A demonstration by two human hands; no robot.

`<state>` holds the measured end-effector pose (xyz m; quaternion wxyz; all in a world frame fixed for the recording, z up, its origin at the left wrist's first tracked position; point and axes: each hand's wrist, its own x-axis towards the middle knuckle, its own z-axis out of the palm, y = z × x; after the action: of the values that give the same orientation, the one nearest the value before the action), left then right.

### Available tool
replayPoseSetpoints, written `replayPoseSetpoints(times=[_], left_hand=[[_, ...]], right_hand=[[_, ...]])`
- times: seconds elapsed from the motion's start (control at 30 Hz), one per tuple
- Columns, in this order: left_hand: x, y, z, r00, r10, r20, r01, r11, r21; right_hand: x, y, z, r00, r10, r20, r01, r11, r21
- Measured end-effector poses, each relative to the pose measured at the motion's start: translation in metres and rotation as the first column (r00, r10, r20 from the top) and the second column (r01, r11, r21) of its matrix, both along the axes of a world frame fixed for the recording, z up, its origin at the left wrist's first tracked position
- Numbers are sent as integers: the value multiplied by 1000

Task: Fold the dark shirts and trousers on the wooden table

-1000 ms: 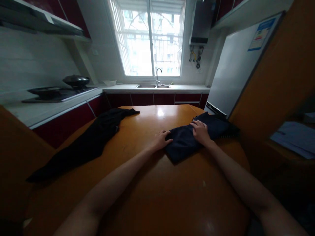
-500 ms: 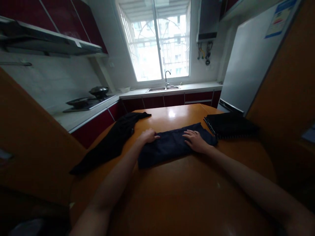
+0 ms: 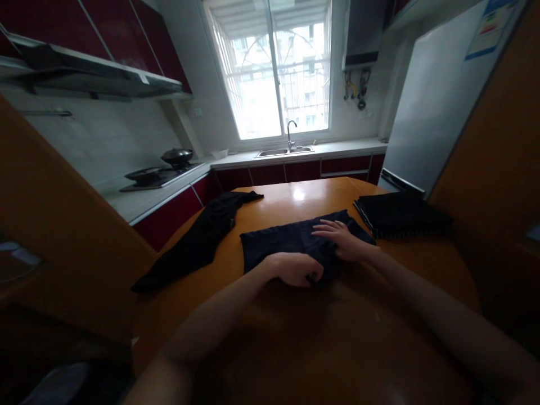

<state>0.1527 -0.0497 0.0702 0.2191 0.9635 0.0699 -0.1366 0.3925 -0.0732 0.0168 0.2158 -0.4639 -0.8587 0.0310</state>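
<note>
A folded navy garment (image 3: 274,242) lies across the middle of the wooden table. My left hand (image 3: 297,269) is closed, its curled fingers gripping the near edge of this cloth. My right hand (image 3: 340,239) rests on the garment's right part with its fingers stretched out; a ring shows on one finger. To the left, a black garment (image 3: 194,244) is spread lengthwise, apart from both hands. Folded black clothing (image 3: 403,214) sits at the right, close to the navy garment's right end. What kind of garment each one is, I cannot tell.
The rounded table (image 3: 295,349) fills the foreground. Beyond it are a counter with a sink (image 3: 274,152), a stove with a wok (image 3: 177,156) at the left, and a refrigerator (image 3: 439,95) at the right.
My left hand has moved from the garment's far left edge to its near edge and closed there on the cloth. My right hand stays on the garment. The view has shifted slightly.
</note>
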Motion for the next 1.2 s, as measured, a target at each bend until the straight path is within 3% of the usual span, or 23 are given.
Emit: replayPoseSetpoints(times=[0.07,0.13,0.2,0.23,0.27,0.33,0.37,0.4,0.43,0.47,0.5,0.53,0.57,0.63,0.7,0.73,0.83,0.93,1.0,1.07,1.1,1.13,1.2], left_hand=[[3,-20,12,989,-107,-105,79,968,-239],[-1,-20,24,981,-104,-165,27,911,-411],[-9,-3,32,989,45,-144,-93,934,-346],[-13,8,32,982,153,-107,-173,960,-219],[-17,19,29,964,257,-65,-260,964,-54],[-21,38,18,913,409,-8,-394,885,249],[-21,43,9,894,448,0,-422,843,333],[-20,47,1,890,456,2,-425,828,367],[-18,48,-6,903,431,7,-404,840,362],[-16,47,-13,925,380,27,-367,869,332],[-13,46,-17,946,318,62,-321,902,288],[-10,44,-19,963,248,102,-266,934,238],[-8,43,-19,975,176,137,-200,963,184],[-5,42,-17,985,49,168,-61,996,64],[-6,43,-14,989,-9,148,11,1000,-11],[-7,43,-13,991,13,132,-13,1000,-5],[-11,45,-15,976,183,123,-198,971,133],[-10,47,-19,972,204,119,-226,951,214],[-7,52,-22,964,208,169,-241,946,215],[-4,61,-26,911,296,287,-350,923,158],[-4,67,-30,860,372,350,-427,899,94],[-4,73,-33,794,463,394,-505,863,4],[-5,84,-41,662,648,377,-621,756,-207]], right_hand=[[-2,-8,11,997,76,25,-72,989,-131],[-4,-19,23,996,86,9,-79,955,-286],[-7,-32,36,994,112,-2,-99,874,-476],[-8,-40,42,987,162,-10,-137,795,-591],[-11,-47,48,972,234,-31,-186,678,-711],[-18,-57,57,924,352,-148,-290,395,-872],[-22,-59,59,906,358,-226,-345,315,-884],[-27,-58,58,899,327,-292,-399,333,-854],[-31,-55,55,901,266,-342,-431,458,-778],[-35,-49,49,907,187,-377,-401,653,-642],[-37,-41,41,912,99,-398,-291,840,-459],[-38,-32,31,914,10,-404,-129,955,-266],[-36,-23,20,920,-68,-387,24,993,-117],[-29,-9,-1,946,-167,-279,166,986,-29],[-19,-2,-13,979,-164,-123,152,983,-101],[-14,-1,-14,989,-132,-66,121,982,-147],[-3,-6,-3,999,-37,-23,31,976,-214],[1,-18,19,999,37,-30,-45,941,-335],[1,-27,33,987,157,-38,-152,826,-543],[-2,-33,41,955,284,-90,-257,635,-729],[-4,-34,43,948,296,-117,-278,593,-756],[-7,-34,42,956,262,-129,-271,630,-728],[-11,-27,35,988,77,-133,-134,856,-499]])
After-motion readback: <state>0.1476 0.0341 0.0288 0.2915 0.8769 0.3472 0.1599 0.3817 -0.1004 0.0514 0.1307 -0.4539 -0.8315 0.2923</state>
